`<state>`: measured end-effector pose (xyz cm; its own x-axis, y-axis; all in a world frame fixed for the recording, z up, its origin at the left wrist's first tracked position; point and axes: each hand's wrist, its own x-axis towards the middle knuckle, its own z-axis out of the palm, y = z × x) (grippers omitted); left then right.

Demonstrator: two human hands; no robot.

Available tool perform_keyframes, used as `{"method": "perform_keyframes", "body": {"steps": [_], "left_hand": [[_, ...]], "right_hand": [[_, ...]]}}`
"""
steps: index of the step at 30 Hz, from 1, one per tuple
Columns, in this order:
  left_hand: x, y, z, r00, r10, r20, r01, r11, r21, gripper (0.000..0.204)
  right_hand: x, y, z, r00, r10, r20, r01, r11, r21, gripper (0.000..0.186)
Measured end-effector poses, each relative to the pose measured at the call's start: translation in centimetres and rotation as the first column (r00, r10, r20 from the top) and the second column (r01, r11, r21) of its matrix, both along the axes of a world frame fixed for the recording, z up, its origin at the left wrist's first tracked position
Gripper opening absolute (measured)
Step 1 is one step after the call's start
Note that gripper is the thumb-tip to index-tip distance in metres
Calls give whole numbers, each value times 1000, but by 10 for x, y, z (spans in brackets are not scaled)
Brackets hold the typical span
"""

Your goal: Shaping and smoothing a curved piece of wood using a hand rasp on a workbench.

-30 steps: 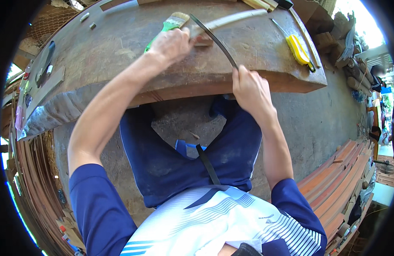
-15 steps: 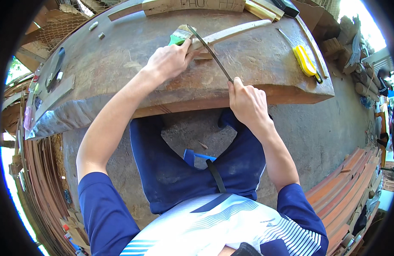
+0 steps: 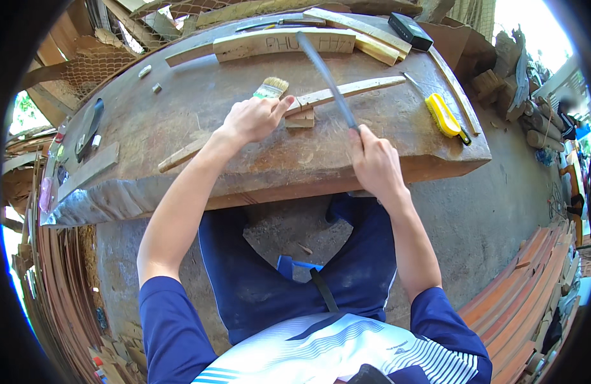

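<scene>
Viewing from head: my two hands over the thick brown wooden slab bench (image 3: 199,128).
Left hand (image 3: 250,118): fingers clenched, pressing the pale curved wooden strip (image 3: 353,89) onto a small wood block (image 3: 300,118).
Right hand (image 3: 374,160): fist grasping the long grey metal file (image 3: 326,78), laid across the strip.
Nearby: green-handled paintbrush (image 3: 271,88) beside my left hand; yellow brush (image 3: 444,115) well right.

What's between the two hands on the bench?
In the head view, a small wood block under the thin strip, between left hand and right hand.
</scene>
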<state>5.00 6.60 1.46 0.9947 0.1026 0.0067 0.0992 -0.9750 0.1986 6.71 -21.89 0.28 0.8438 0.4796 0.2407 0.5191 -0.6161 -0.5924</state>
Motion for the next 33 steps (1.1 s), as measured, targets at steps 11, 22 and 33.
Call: {"method": "perform_keyframes", "body": {"steps": [11, 22, 33], "left_hand": [[1, -15, 2, 998, 10, 54, -7, 998, -57, 57], [0, 47, -2, 989, 150, -15, -150, 970, -190, 59], [0, 80, -16, 933, 360, -31, -358, 911, -205, 58]], "right_hand": [[121, 57, -18, 735, -31, 677, -106, 981, 160, 39], [199, 22, 12, 995, 2, 102, 25, 965, -262, 43], [185, 0, -3, 913, -199, 356, 247, 964, -95, 43]]}}
